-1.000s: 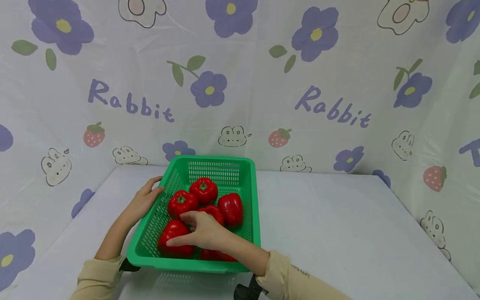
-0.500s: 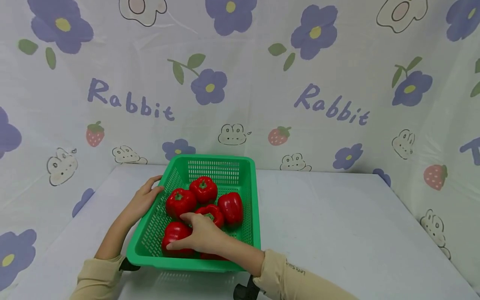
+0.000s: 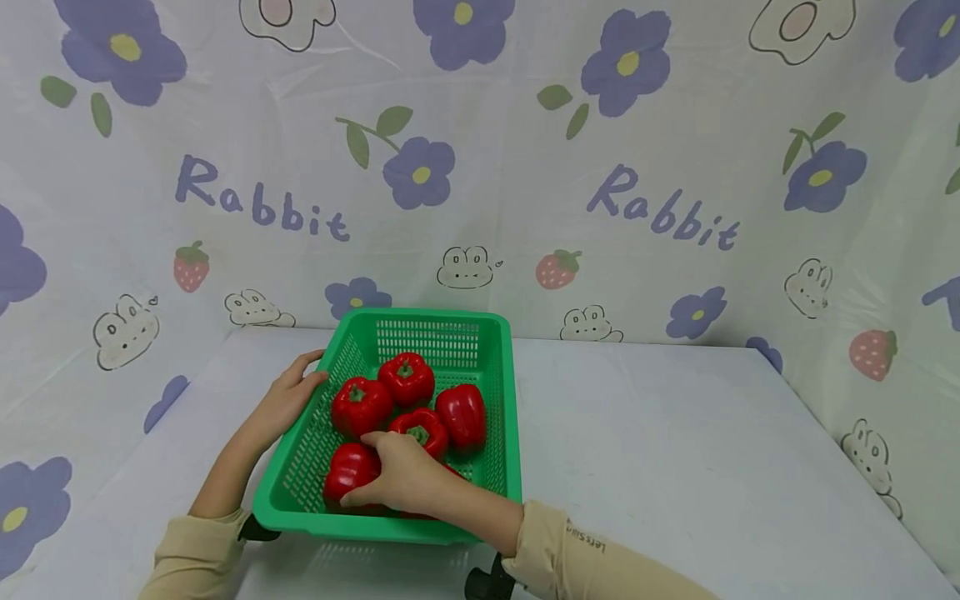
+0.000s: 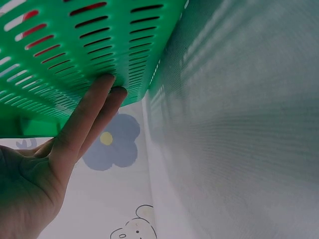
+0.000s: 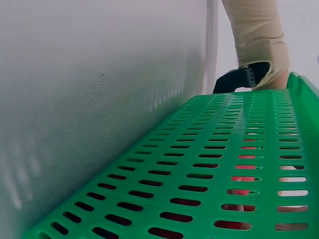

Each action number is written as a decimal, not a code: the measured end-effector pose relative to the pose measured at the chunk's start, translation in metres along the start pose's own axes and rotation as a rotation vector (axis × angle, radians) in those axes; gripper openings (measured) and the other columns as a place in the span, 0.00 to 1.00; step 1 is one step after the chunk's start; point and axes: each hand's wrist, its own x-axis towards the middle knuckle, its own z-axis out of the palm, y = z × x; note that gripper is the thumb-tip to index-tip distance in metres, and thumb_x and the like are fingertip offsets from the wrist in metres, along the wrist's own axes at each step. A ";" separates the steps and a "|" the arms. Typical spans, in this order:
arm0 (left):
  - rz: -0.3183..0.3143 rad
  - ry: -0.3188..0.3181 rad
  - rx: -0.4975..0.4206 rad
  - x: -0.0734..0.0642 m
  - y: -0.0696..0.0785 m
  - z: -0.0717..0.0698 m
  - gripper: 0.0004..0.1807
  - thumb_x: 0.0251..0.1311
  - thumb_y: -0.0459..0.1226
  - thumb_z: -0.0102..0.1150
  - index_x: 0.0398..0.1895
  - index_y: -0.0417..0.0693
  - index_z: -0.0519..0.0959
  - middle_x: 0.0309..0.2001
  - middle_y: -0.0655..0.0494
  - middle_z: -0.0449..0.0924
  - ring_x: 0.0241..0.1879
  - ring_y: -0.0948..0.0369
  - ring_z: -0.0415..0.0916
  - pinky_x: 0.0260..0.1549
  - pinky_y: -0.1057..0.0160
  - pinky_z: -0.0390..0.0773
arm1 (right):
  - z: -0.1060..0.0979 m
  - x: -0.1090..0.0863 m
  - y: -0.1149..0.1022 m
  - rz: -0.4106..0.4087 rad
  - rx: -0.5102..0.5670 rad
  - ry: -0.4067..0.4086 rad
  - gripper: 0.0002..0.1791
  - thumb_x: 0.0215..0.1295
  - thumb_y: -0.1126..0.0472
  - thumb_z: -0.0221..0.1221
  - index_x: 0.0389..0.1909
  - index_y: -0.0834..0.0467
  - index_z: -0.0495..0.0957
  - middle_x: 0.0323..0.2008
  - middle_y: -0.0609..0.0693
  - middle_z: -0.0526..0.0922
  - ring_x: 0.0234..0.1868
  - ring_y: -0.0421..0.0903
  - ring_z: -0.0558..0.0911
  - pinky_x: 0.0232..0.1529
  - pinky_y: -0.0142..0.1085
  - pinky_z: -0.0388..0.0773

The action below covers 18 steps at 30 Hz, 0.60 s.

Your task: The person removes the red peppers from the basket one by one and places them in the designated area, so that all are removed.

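Observation:
In the head view a green basket (image 3: 513, 417) holds several red bell peppers. My right hand (image 3: 408, 473) reaches into its near end. The thumb and fingers grip the near-left bell pepper (image 3: 350, 472) from both sides. Beside that hand lie another bell pepper (image 3: 362, 407) and one with its stem up (image 3: 422, 428). Against the basket's left side rests my left hand (image 3: 288, 396). Straight fingers (image 4: 94, 107) touch the slotted outer wall in the left wrist view. The right wrist view shows only the basket wall (image 5: 199, 164), with the right hand mostly hidden behind it.
Two more bell peppers, one at the back (image 3: 407, 379) and one at the right (image 3: 461, 417), sit in the basket. A white table (image 3: 660, 450) extends to the right. Behind it hangs a patterned curtain (image 3: 495, 192).
The near-left bell pepper has shifted slightly right and turned, and my right thumb and fingers have closed in on it. The pepper behind it moved slightly left. My left hand stays put.

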 end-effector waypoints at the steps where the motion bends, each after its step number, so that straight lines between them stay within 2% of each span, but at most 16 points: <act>1: 0.000 0.000 0.000 0.000 0.000 0.000 0.31 0.75 0.47 0.38 0.76 0.44 0.53 0.62 0.33 0.70 0.47 0.52 0.79 0.41 0.60 0.80 | 0.000 0.000 0.000 -0.001 -0.004 -0.002 0.40 0.54 0.53 0.71 0.66 0.64 0.69 0.58 0.54 0.80 0.55 0.48 0.78 0.49 0.36 0.80; 7: -0.001 -0.006 -0.007 0.001 0.000 -0.001 0.31 0.75 0.46 0.38 0.76 0.43 0.53 0.62 0.33 0.70 0.46 0.53 0.79 0.40 0.61 0.79 | -0.001 0.001 0.004 -0.030 0.013 0.001 0.35 0.54 0.57 0.71 0.62 0.63 0.73 0.56 0.54 0.81 0.52 0.46 0.78 0.46 0.32 0.79; 11: -0.002 -0.009 -0.006 0.001 0.000 -0.001 0.31 0.75 0.46 0.37 0.76 0.43 0.52 0.61 0.33 0.71 0.46 0.53 0.79 0.39 0.62 0.79 | -0.002 0.001 0.005 -0.058 0.035 0.010 0.31 0.53 0.59 0.72 0.59 0.62 0.76 0.56 0.53 0.81 0.54 0.45 0.79 0.47 0.30 0.78; 15: -0.006 -0.011 -0.015 0.001 0.000 -0.001 0.31 0.75 0.46 0.37 0.76 0.43 0.52 0.60 0.33 0.72 0.43 0.55 0.80 0.38 0.63 0.80 | -0.002 -0.001 0.005 -0.077 0.033 0.002 0.32 0.53 0.61 0.72 0.60 0.61 0.75 0.59 0.52 0.80 0.59 0.45 0.78 0.52 0.30 0.77; 18: -0.005 -0.012 -0.017 0.001 0.000 -0.001 0.31 0.75 0.46 0.37 0.76 0.43 0.52 0.61 0.32 0.71 0.44 0.55 0.80 0.38 0.62 0.80 | -0.002 -0.001 0.006 -0.082 0.023 -0.012 0.33 0.53 0.60 0.72 0.61 0.61 0.75 0.59 0.52 0.80 0.59 0.46 0.77 0.52 0.30 0.77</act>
